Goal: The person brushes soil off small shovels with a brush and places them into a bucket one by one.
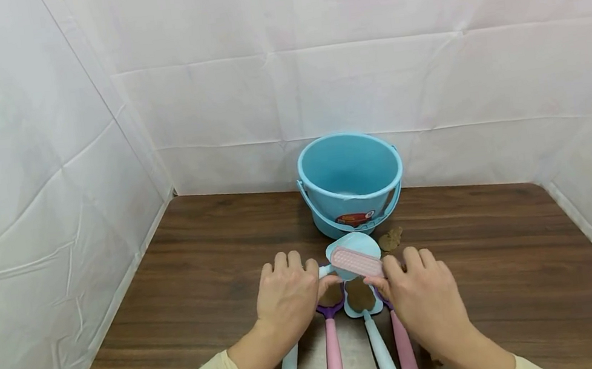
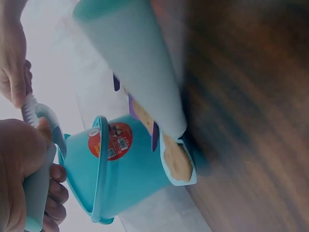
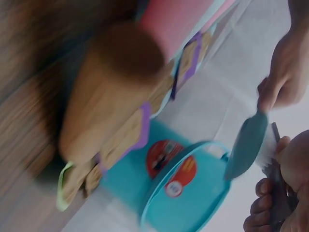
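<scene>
My left hand (image 1: 288, 289) grips the handle of a light blue toy shovel (image 1: 363, 241), its rounded blade raised in front of the bucket. From the other side my right hand (image 1: 423, 292) holds a small pink brush (image 1: 353, 261) by its handle. The brush's head overlaps the blade in the head view. In the left wrist view the bristles (image 2: 30, 108) lie close against the shovel's blade (image 2: 53, 125). Below the hands are several sand-filled shovels, among them one with a light blue frame (image 1: 349, 306) and one with a purple frame (image 1: 330, 311).
A light blue bucket (image 1: 327, 217) with its handle folded down stands behind the hands, near the white cloth wall (image 1: 209, 97). Beside its base lies a brown lump (image 1: 391, 239). Handles, pink (image 1: 333, 351) and light blue (image 1: 382, 351), point toward me on the wooden table (image 1: 500, 246).
</scene>
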`<action>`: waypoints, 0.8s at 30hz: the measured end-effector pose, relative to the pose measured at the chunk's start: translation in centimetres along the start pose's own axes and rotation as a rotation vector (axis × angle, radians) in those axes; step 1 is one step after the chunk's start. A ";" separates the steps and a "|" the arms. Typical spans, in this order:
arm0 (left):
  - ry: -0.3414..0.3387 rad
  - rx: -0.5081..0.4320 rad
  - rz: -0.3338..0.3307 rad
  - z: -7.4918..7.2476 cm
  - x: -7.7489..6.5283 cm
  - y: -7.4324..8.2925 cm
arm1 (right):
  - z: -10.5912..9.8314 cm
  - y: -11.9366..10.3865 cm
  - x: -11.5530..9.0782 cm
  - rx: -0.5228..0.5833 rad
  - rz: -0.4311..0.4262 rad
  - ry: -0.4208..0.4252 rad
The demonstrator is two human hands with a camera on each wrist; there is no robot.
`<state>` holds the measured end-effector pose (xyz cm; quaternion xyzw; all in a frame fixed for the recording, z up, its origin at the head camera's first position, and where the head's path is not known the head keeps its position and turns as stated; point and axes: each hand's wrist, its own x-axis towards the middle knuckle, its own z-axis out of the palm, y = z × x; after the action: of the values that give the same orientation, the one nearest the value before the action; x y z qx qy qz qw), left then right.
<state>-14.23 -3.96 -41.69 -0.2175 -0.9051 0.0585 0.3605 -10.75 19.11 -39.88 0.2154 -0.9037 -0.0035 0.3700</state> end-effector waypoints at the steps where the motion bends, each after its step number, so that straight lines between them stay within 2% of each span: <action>1: -0.003 -0.003 -0.003 0.0 0.1 0.0 | 0.0 -0.4 0.0 0.005 -0.010 -0.003; 4: -0.007 -0.002 -0.005 0.0 0.2 -0.1 | 0.0 -0.9 0.1 0.006 -0.025 0.003; 7: 0.013 0.005 -0.011 0.1 0.1 -0.3 | 0.3 -0.5 0.2 0.001 0.000 0.017; 14: 0.013 0.015 -0.003 0.2 -0.2 -0.9 | 0.8 2.7 0.1 -0.050 0.198 -0.054; 17: 0.013 0.009 -0.002 0.3 -0.4 -1.0 | 0.8 4.2 -0.1 -0.065 0.243 -0.082; 20: 0.023 0.011 -0.003 0.5 -0.4 -1.0 | 0.7 4.9 -0.1 -0.070 0.233 -0.053; 24: 0.033 0.015 -0.001 0.7 -0.2 -0.9 | 0.2 4.1 0.5 -0.025 0.141 0.002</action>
<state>-14.87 -4.83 -42.08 -0.2151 -0.8988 0.0617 0.3770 -12.80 22.65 -39.06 0.1464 -0.9161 0.0115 0.3732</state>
